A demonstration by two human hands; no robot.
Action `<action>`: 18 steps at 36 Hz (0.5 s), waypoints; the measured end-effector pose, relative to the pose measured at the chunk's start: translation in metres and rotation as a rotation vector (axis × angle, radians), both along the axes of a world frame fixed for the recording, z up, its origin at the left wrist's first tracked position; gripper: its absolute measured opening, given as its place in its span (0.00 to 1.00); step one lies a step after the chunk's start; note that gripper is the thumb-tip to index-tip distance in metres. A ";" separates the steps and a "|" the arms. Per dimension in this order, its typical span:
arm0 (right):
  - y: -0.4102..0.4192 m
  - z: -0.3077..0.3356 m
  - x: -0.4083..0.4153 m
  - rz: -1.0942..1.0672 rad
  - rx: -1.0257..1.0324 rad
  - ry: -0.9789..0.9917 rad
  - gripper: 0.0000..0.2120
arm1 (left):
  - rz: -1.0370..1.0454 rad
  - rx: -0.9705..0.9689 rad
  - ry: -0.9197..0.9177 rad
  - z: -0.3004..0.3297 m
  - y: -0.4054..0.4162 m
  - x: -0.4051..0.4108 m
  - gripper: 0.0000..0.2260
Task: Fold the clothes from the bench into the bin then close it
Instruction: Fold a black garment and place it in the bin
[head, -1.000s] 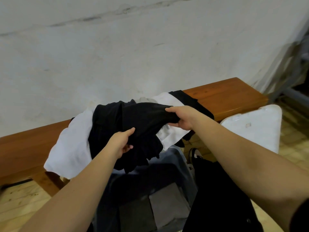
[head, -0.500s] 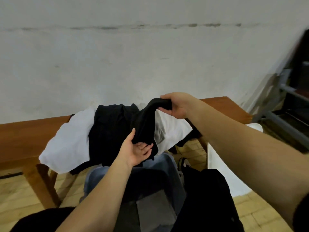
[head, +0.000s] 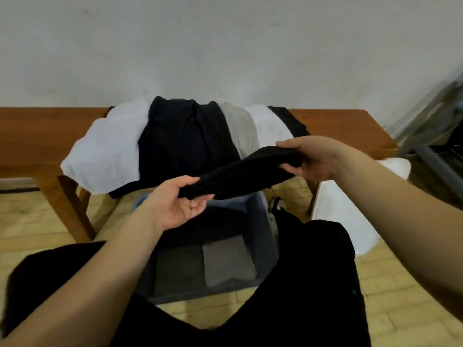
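A small black garment (head: 246, 172) is stretched between my two hands above the open grey bin (head: 263, 236). My left hand (head: 179, 202) pinches its lower left end, palm turned up. My right hand (head: 312, 159) grips its upper right end. On the wooden bench (head: 42, 136) behind lies a pile of clothes: a white one (head: 105, 154), a black one (head: 183, 144), a beige one (head: 241, 128). Folded dark and grey pieces (head: 226, 264) lie in the bottom of the bin.
The white bin lid (head: 343, 211) leans against the bench's right leg. My black-clad legs (head: 313, 284) flank the bin. A metal frame (head: 431, 136) stands at the far right. A white wall runs behind the bench; the floor is yellow wood blocks.
The black garment has come off the pile and now hangs free between both hands over the bin. My right hand dropped lower and my left hand took hold of the other end.
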State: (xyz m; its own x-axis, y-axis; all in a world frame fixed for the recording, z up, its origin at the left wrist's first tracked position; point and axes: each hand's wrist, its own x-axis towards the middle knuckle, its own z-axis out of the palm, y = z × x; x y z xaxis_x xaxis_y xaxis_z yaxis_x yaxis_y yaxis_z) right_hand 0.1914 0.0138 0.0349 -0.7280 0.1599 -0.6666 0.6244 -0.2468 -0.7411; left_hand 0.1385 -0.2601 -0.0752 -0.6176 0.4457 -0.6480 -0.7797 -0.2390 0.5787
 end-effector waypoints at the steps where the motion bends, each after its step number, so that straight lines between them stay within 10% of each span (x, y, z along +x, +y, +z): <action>1: -0.001 -0.013 0.002 0.014 -0.010 -0.043 0.05 | -0.014 -0.051 0.003 -0.007 -0.007 0.001 0.04; 18: -0.062 -0.292 -0.022 0.456 0.359 -0.638 0.06 | -0.262 -0.688 -0.396 -0.169 -0.054 -0.012 0.07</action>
